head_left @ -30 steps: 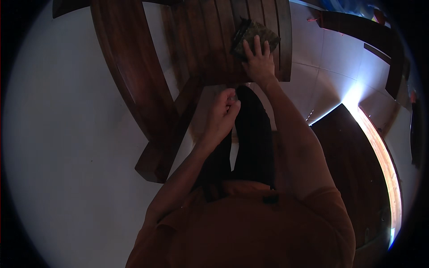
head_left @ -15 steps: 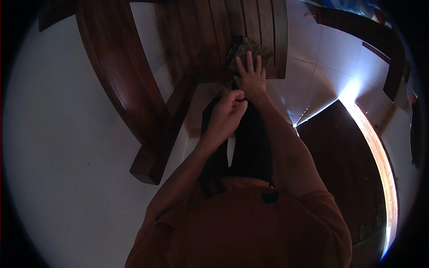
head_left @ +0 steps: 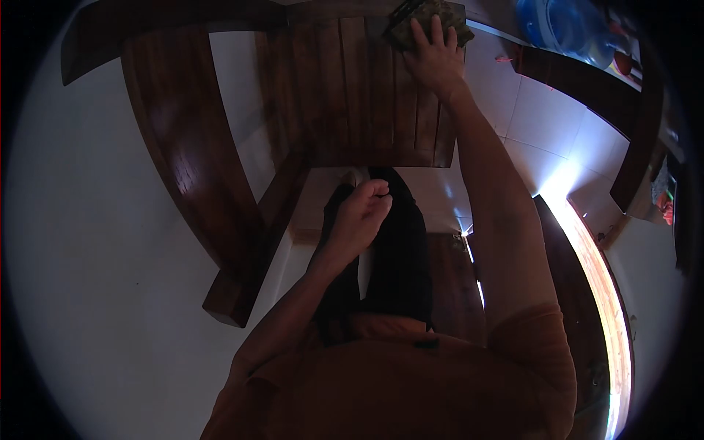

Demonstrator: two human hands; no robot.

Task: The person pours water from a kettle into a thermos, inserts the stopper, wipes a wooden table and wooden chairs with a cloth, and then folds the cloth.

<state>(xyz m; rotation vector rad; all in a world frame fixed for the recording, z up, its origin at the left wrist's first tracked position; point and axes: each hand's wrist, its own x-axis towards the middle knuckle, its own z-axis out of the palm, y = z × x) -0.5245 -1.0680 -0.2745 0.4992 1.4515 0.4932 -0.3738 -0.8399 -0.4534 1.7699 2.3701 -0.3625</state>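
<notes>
Since half a second ago, the right hand [head_left: 438,64] and the folded cloth [head_left: 425,10] beneath it have moved from the near edge of the counter [head_left: 353,88] to its far end. This hand presses flat, its fingers spread over the cloth. The left hand [head_left: 359,216] stays before the dark trousers [head_left: 400,253], its fingers curled in a loose fist; I cannot tell if something is inside. The cloth's top is cut by the picture's border, and its lower part is hidden under the palm. It looks mottled green-brown and layered. The counter is dark wood made of slats; beside it runs a curved, glossy wooden armrest [head_left: 176,132]. At upper right, a blue translucent plastic container [head_left: 561,29] is partly visible.
</notes>
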